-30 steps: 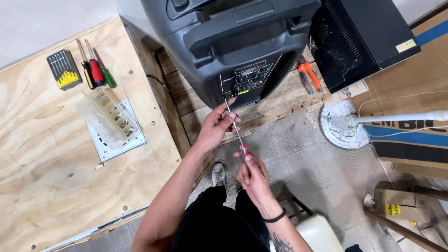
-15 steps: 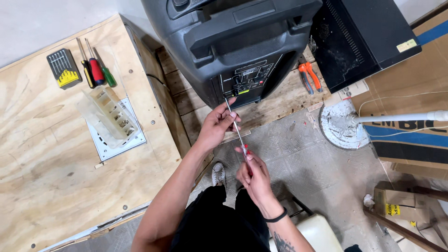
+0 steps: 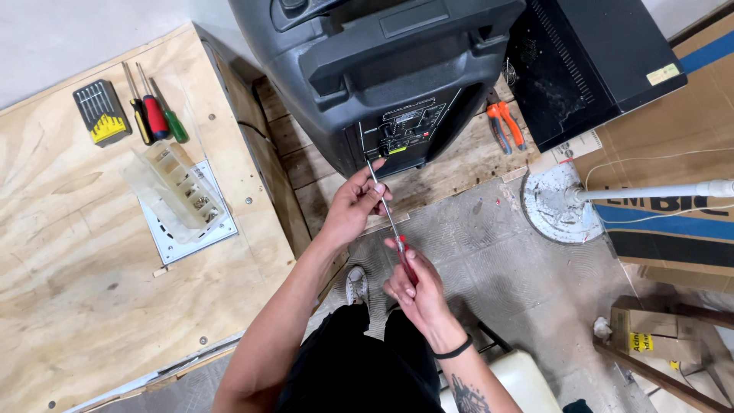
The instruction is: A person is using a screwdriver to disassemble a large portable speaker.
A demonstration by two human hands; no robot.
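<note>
A big black speaker cabinet [image 3: 382,69] stands on a wooden pallet, its back control panel [image 3: 401,134] facing me. My right hand [image 3: 413,287] grips the red handle of a long screwdriver [image 3: 391,222]. The metal shaft runs up to the lower left corner of the panel. My left hand [image 3: 353,206] pinches the shaft near its tip, just below the panel.
A plywood bench [image 3: 92,291] on the left carries a bit set [image 3: 101,113], three screwdrivers [image 3: 155,115] and a clear compartment box [image 3: 180,187] on a white plate. Orange pliers [image 3: 505,126] lie on the pallet. A round white stand base [image 3: 554,203] and cardboard boxes sit at right.
</note>
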